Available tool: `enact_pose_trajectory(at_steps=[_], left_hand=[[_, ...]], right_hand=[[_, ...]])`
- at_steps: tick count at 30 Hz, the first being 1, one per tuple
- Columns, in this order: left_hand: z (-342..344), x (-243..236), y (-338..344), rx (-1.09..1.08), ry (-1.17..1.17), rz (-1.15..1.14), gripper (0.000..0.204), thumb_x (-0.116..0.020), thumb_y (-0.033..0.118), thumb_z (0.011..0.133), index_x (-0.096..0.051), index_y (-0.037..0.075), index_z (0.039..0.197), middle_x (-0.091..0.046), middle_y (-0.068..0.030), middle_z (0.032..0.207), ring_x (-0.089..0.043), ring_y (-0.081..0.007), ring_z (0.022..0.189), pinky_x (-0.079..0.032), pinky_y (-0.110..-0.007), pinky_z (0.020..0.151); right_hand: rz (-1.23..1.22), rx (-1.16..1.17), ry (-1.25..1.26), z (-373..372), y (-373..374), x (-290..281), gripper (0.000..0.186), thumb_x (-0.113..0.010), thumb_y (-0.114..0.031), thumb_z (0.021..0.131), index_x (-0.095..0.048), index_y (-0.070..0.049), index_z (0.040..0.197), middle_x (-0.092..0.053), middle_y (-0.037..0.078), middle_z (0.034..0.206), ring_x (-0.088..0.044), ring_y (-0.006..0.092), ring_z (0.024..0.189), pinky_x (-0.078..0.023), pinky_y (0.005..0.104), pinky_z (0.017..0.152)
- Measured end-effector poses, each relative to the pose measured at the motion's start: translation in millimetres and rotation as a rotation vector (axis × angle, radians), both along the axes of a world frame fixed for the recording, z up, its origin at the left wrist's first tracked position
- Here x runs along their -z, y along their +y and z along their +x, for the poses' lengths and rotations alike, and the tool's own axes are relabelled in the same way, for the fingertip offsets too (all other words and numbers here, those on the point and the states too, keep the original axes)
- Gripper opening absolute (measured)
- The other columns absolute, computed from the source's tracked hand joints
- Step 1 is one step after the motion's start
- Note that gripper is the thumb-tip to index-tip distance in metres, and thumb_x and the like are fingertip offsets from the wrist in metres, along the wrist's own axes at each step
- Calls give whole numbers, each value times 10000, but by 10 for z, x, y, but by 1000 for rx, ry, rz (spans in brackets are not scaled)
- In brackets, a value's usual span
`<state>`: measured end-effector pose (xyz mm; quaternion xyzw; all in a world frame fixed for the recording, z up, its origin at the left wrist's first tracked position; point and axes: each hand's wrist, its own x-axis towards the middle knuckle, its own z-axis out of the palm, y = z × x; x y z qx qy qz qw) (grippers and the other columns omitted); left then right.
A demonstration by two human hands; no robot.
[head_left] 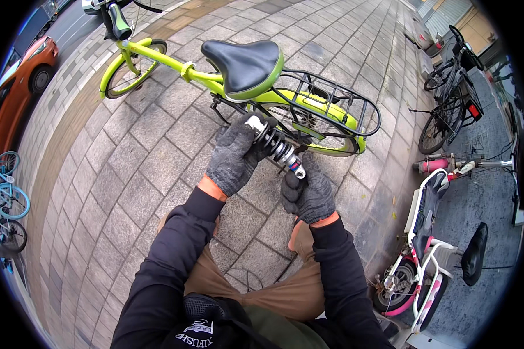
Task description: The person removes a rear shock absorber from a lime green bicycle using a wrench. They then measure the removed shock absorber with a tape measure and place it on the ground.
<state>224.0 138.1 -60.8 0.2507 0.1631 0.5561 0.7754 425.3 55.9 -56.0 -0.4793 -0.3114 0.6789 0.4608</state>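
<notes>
A coil-spring shock absorber [280, 148] with a black spring and silver ends is held aslant in front of me. My left hand [234, 156], in a dark grey knit glove, is closed around its upper part, near the silver end fitting. At the lower eyelet, my right hand [313, 195] is in the same kind of glove, its fingers bent in against that end. Just beyond my hands stands a lime-green bicycle [201, 75]. Its black saddle [243, 65] and black rear rack [332, 102] are close to the shock absorber, and my left hand covers part of the frame.
Grey paving [140, 174] spreads around my feet. To the right, a white and pink electric scooter [419, 244] and a dark bicycle [448, 96] are parked along the wall side. An orange car [26, 87] and a light-blue bicycle [7, 189] appear at the left.
</notes>
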Motion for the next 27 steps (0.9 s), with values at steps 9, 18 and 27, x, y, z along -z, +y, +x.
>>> enact_pose_trajectory(at_steps=[9, 18, 27], left_hand=[[-17, 27, 15, -15, 29, -34, 381, -578, 142, 1057, -524, 55, 1423, -668, -104, 1286, -695, -192, 1082, -616, -371, 922], [-29, -62, -7, -29, 115, 12, 335, -576, 175, 1065, -566, 75, 1385, -680, -95, 1289, -690, -157, 1063, -610, -343, 904], [-23, -31, -26, -35, 82, 31, 351, -582, 192, 1063, -557, 66, 1390, -677, -90, 1293, -681, -145, 1075, -604, -331, 905]], right_hand=[[479, 124, -556, -37, 21, 60, 494, -606, -509, 1018, -663, -25, 1102, -687, 86, 829, -679, 209, 668, -510, 302, 560], [630, 151, -689, -71, 34, 14, 386, -662, -370, 1012, -648, -14, 1162, -679, 98, 960, -673, 179, 729, -515, 292, 583], [149, 89, -172, -73, 30, 11, 545, -595, -534, 1023, -681, 2, 1072, -674, 70, 768, -630, 186, 579, -512, 298, 546]])
